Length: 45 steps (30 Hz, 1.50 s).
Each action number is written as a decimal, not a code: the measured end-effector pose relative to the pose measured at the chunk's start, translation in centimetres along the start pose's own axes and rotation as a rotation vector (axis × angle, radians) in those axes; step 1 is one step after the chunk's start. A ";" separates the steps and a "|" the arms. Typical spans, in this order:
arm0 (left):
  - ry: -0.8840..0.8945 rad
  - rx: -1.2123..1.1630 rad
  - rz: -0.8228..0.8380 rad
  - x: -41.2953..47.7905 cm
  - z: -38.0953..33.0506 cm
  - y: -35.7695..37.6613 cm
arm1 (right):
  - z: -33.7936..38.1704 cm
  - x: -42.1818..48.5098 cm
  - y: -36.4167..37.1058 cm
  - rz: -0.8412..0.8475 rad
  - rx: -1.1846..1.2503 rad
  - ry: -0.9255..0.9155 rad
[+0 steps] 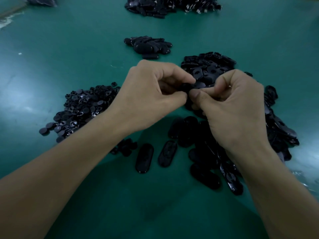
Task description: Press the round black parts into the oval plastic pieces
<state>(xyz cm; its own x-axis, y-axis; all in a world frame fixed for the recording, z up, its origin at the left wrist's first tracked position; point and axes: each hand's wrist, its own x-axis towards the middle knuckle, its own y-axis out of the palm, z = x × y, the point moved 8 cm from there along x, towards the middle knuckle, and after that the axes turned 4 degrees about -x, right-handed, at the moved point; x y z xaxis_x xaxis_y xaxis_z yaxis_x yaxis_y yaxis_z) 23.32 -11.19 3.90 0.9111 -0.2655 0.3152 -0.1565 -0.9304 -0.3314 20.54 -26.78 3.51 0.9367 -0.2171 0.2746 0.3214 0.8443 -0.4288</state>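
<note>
Both hands meet above the middle of the green table [86, 49]. My left hand [151, 95] and my right hand [231, 107] pinch one small black piece [187, 87] between their fingertips; most of it is hidden, so I cannot tell whether it is a round part, an oval piece or both. A heap of round black parts [82, 107] lies to the left of my left wrist. Loose oval plastic pieces [144, 158] lie below the hands, and a bigger heap of ovals [208, 66] spreads behind and right of my right hand.
A small stack of oval pieces [148, 47] sits farther back at centre. A large pile of black parts [172, 5] lies at the far edge. A dark bag [39, 0] is at the top left. Bare green surface stretches along the left side and in front.
</note>
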 end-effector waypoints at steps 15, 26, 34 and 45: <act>0.103 0.257 -0.129 -0.3 -0.8 -0.6 | 0.5 -0.3 0.9 0.070 0.086 -0.036; -0.121 -0.236 0.018 0.4 0.7 -0.1 | 0.4 0.1 1.0 0.085 0.133 -0.096; -0.169 -0.322 0.029 0.3 1.1 0.1 | 0.2 0.5 0.7 0.148 0.271 -0.050; -0.213 -0.343 -0.013 0.1 1.1 0.0 | 0.3 0.5 0.4 0.148 0.234 -0.076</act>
<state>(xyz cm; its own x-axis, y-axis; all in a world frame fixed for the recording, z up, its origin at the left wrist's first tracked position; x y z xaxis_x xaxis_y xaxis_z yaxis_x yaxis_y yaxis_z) 23.78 -10.97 2.95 0.9669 -0.2285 0.1137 -0.2298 -0.9732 -0.0014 21.12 -26.35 3.75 0.9551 -0.0528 0.2916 0.1327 0.9560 -0.2615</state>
